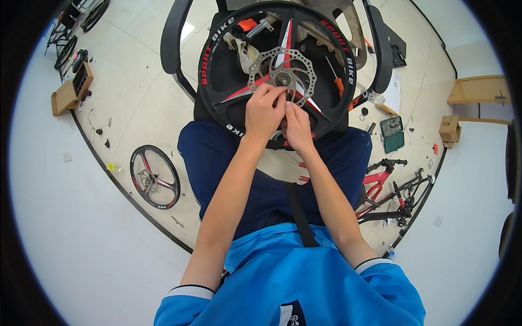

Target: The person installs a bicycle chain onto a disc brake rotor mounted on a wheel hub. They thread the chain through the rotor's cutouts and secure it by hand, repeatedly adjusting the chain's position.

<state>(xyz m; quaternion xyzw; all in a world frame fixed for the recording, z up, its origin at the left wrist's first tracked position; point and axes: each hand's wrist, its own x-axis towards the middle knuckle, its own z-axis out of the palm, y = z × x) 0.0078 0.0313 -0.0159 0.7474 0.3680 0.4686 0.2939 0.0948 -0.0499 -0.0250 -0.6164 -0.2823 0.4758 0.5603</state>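
Observation:
A black bicycle wheel point(210, 81) with red and white spokes lies flat on a chair in front of me. Its silver brake disc point(310, 76) faces up, around the hub point(282, 80). My left hand point(263, 113) is closed, its fingertips pinched together at the near side of the hub, over the disc. Right beside it, my right hand point(297, 126) pinches at the same spot. Whatever small thing is between the fingertips is hidden. Between the spokes lie an orange-handled screwdriver point(339, 85) on the right and a crumpled whitish plastic bag point(246, 54) on the left.
Chair armrests point(169, 41) flank the wheel. A second wheel point(175, 182) lies on the floor at left, a red and black bike frame point(375, 187) at right. A green case point(392, 136), small parts and cardboard boxes point(450, 129) are scattered about.

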